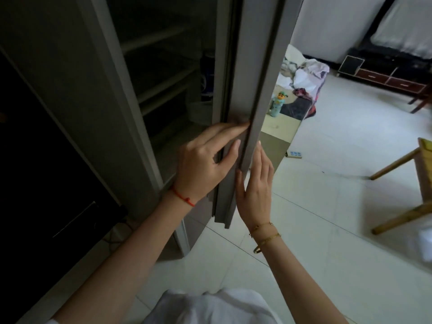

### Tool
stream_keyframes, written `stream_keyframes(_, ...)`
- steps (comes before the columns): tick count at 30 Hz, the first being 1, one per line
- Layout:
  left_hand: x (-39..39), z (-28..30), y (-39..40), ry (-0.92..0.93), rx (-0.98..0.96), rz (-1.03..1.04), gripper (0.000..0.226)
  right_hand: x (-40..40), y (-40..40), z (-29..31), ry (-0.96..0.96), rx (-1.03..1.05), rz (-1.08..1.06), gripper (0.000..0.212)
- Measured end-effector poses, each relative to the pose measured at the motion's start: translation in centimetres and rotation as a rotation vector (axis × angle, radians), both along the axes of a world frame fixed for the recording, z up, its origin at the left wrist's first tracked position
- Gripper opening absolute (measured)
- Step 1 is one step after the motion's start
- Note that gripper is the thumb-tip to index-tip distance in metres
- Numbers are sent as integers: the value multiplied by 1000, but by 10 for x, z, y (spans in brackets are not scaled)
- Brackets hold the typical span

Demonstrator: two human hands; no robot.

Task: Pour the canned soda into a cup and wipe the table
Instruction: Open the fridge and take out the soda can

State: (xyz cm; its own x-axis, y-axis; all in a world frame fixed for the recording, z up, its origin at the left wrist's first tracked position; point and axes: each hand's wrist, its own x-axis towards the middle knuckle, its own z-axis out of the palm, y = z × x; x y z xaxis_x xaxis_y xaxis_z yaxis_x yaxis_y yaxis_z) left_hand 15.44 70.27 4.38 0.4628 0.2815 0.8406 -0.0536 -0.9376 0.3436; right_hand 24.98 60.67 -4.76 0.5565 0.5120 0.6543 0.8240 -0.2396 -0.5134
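Observation:
A grey fridge door (254, 73) stands partly ajar in front of me, its edge facing the camera. My left hand (205, 160), with a red string at the wrist, lies against the inner side of the door's edge, fingers stretched along it. My right hand (256, 185), with gold bracelets, presses flat on the outer side of the same edge. Inside the dark fridge (163, 73) I see wire shelves and a blue-and-white container (208, 76) on the door side. No soda can, cup or cloth is in view.
A low table (278, 127) with a small cartoon bottle (278, 102) and a pile of clothes (306, 76) stands behind the door. A wooden chair (411, 183) is at the right, a dark TV cabinet (383, 73) at the far wall. White tiled floor (327, 230) spreads right.

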Motion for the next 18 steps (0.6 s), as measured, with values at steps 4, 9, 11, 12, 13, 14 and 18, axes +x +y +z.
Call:
stream_keyframes(4, 11, -6, -4, -55, 17, 51, 25, 12, -17, 2, -18, 42, -66, 59)
stream_keyframes(9, 30, -11, 0, -10, 26, -34, 41, 30, -34, 0, -10, 59, -135, 73)
stream_keyframes(11, 37, -14, -4, 30, 35, -94, 45, 39, -42, 0, -3, 67, -165, 70)
stream_keyframes(12, 42, -16, -6, 55, 24, -114, 46, 43, -46, 0, -3, 73, -182, 69)
stream_keyframes(13, 46, -17, -8, 78, 12, -127, 49, 47, -49, 0, -2, 80, -200, 67)
stream_keyframes(14, 50, -18, -9, 100, 4, -132, 51, 52, -52, 1, 4, 88, -216, 65)
stream_keyframes(18, 69, -25, -12, 179, 25, -103, 62, 75, -63, 1, 62, 116, -260, 62)
